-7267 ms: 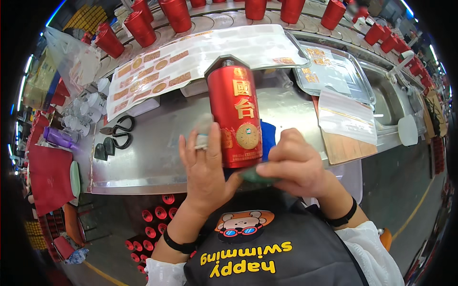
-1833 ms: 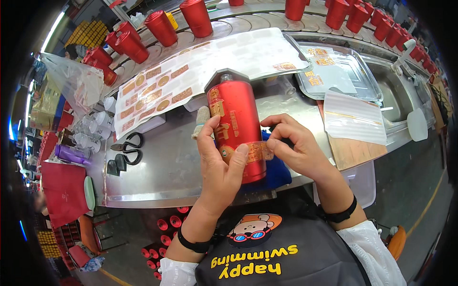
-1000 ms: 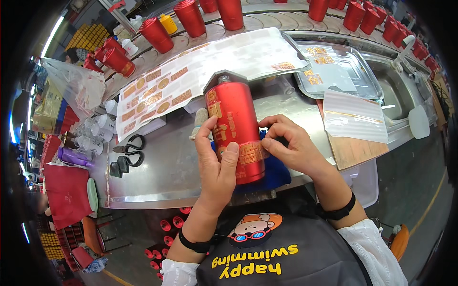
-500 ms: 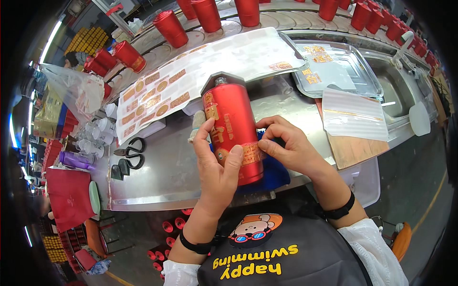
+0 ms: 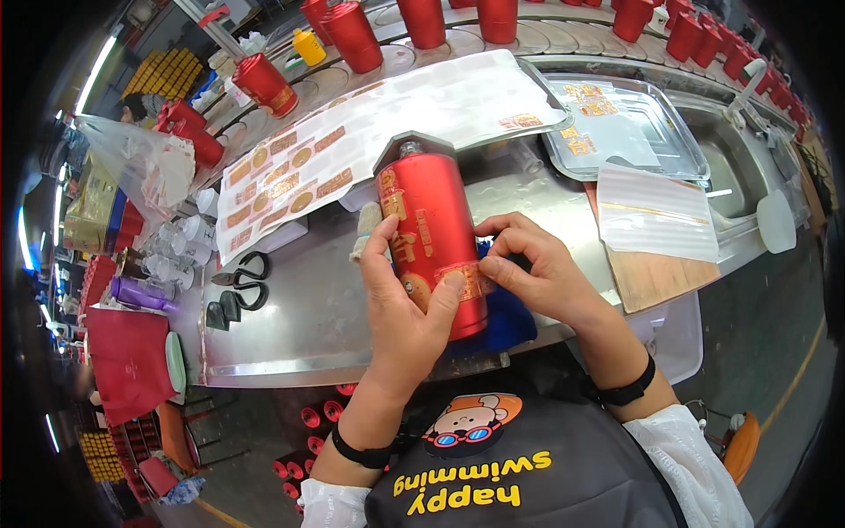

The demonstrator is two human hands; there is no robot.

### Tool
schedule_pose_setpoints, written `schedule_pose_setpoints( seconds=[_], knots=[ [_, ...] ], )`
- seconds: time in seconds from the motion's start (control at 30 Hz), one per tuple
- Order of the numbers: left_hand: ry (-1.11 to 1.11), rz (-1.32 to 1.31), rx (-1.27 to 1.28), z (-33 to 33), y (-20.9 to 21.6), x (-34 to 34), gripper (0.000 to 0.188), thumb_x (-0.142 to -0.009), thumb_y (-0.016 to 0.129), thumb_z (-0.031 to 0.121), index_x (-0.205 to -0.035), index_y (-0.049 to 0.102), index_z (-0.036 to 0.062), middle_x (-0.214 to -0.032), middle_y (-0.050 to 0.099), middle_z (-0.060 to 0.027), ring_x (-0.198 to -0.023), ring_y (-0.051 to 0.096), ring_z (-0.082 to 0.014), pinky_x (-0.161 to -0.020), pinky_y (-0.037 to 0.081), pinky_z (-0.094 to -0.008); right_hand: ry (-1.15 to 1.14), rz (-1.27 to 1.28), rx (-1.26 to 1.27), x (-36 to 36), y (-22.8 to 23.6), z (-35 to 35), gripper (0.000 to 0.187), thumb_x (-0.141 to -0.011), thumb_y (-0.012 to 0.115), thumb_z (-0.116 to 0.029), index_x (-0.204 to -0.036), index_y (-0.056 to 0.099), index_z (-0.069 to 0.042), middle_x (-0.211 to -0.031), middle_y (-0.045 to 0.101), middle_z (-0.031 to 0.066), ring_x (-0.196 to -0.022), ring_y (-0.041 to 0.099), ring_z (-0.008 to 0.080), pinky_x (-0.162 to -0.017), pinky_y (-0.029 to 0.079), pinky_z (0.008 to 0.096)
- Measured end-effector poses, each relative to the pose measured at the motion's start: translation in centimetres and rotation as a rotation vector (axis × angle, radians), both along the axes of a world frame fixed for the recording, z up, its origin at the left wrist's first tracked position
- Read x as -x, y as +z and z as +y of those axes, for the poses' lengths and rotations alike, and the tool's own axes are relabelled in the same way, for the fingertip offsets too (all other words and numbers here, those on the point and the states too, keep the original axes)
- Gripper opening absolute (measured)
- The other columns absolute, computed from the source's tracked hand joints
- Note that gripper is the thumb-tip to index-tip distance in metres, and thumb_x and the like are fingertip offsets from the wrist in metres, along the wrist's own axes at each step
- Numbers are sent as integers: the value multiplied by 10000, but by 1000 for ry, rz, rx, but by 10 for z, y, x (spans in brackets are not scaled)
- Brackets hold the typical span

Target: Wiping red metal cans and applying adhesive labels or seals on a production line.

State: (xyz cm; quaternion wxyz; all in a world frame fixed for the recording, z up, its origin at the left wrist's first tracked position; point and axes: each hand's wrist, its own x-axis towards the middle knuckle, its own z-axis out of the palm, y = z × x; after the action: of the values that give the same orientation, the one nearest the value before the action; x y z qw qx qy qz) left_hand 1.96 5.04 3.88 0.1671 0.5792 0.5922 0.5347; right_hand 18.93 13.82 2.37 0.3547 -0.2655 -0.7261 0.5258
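Observation:
A red bottle [image 5: 440, 207] with gold lettering leans in front of me, its neck end pointing away against a dark angular stand [image 5: 387, 157]. My left hand [image 5: 400, 321] is wrapped round its left side, thumb across the front near the base. Low on the bottle lies a gold-and-red decal [image 5: 466, 282]. At that decal's right edge my right hand [image 5: 550, 277] is closed in a pinch of thumb and forefinger. The fingertips partly hide the edge. A blue cloth [image 5: 506, 321] shows beneath the bottle, and a pale cloth roll [image 5: 365, 231] is beside my left fingers.
Beyond the bottle lies a white sheet of gold decals [image 5: 286, 180]. A clear tray [image 5: 647, 114] holds more decals, near a sink [image 5: 735, 167]. Black scissors [image 5: 251, 282] lie left on the metal table [image 5: 290, 343]. Behind runs a conveyor [image 5: 537, 40] carrying red bottles [image 5: 352, 40].
On the conveyor the red bottles have shifted to the right, and a yellow bottle has appeared among them. Both hands keep nearly the same hold; my left thumb has slid slightly right.

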Motion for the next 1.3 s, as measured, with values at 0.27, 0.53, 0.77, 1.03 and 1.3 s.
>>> schedule_pose_setpoints(
  seconds=[0.27,0.53,0.77,1.03,1.3],
  knots=[
    [-11,-59,5,0,0,1,660,-869,646,166,-1380,282,-38,-1316,388,-194,-1197,436,-260,-1018,365,-365,23,-31,-5,0,0,1,140,-911,618,-116,-846,579,1,-1169,538,119,-866,616,128,-747,529,264],
    [-23,-66,0,0,1,0,644,-882,626,155,-1385,274,-40,-1326,382,-199,-1191,448,-256,-1013,374,-367,-12,-77,-126,-2,-3,3,131,-867,657,-136,-875,605,-16,-1174,566,170,-939,627,222,-748,508,329],
    [-22,-177,54,-2,5,-6,636,-890,608,152,-1399,267,-18,-1337,373,-172,-1199,427,-227,-1026,351,-344,-369,284,37,-8,12,-17,340,-905,583,-70,-1236,536,-9,-1020,662,97,-883,638,120,-737,500,258],
    [-53,-205,87,-1,0,-1,632,-905,586,143,-1424,249,15,-1371,370,-159,-1250,400,-205,-1057,326,-342,-354,38,53,-6,-16,-21,308,-904,616,-146,-1164,543,3,-941,656,137,-838,629,175,-758,496,296],
    [-224,-590,26,-1,-7,8,700,-923,574,160,-1459,145,24,-1399,353,-169,-1267,419,-229,-1071,322,-357,-58,296,305,-3,-8,-27,296,-932,612,-120,-1192,529,-7,-995,611,26,-890,559,62,-772,478,220]
  ],
)
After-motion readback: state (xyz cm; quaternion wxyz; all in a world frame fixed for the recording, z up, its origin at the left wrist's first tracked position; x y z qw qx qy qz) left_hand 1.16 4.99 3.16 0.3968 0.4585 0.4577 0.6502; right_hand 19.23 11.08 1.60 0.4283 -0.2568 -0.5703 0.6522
